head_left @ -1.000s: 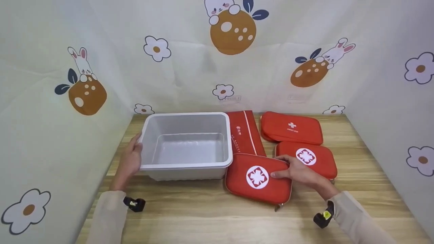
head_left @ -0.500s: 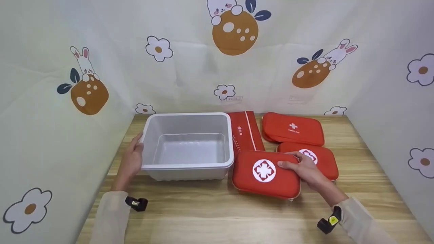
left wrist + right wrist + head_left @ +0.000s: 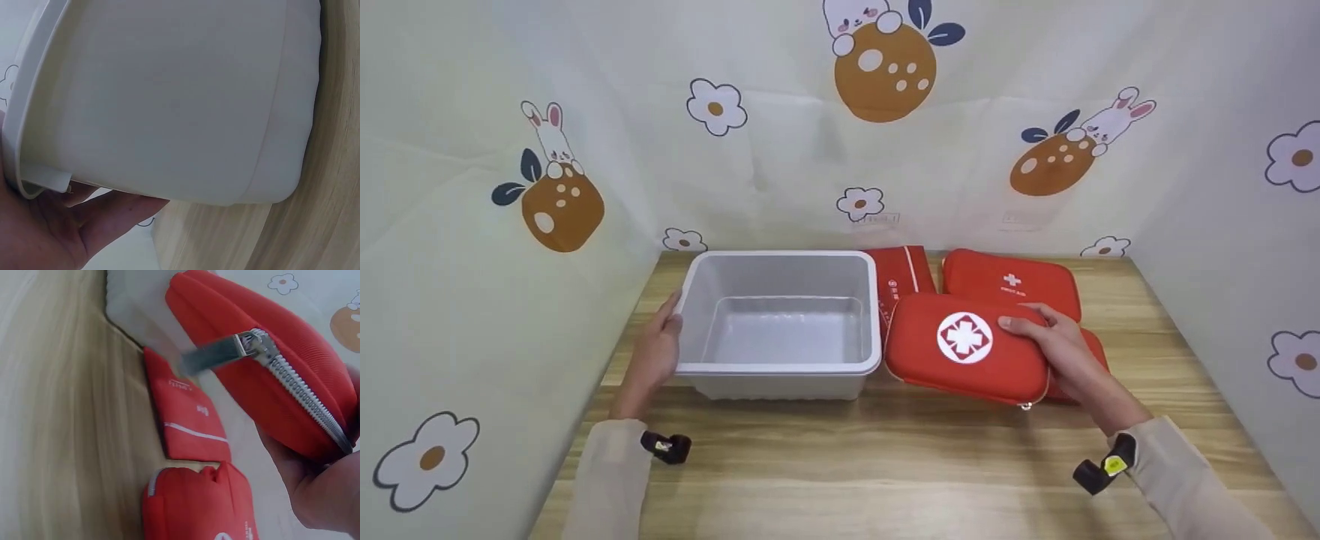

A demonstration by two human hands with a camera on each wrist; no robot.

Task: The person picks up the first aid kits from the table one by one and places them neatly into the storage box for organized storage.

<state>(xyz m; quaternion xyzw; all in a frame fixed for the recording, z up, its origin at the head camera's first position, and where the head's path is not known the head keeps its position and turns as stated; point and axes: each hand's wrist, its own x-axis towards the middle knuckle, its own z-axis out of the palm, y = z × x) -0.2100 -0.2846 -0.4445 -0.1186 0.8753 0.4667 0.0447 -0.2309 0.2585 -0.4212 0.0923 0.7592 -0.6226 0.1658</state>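
My right hand (image 3: 1069, 345) grips a red zippered first-aid case (image 3: 926, 341) by its right end, thumb on top near the white cross emblem. The case hangs above the table, right of a light grey plastic tub (image 3: 780, 367). In the right wrist view, its metal zipper (image 3: 306, 399) and dangling pull face the camera. My left hand (image 3: 655, 352) holds the tub's left rim; the left wrist view has the fingers (image 3: 121, 216) against the tub's wall below the rim. The tub stands upright with nothing inside.
Behind the held case lie a flat red pouch (image 3: 901, 266) with a white stripe, a red first-aid bag (image 3: 1039, 285) and another red case (image 3: 1095, 349), mostly covered. Patterned cloth walls (image 3: 780, 165) enclose the wooden table (image 3: 840, 465).
The right hand has lifted the red case off the table and moved it back and slightly right. It now hides more of the case behind. The left hand stays at the tub.
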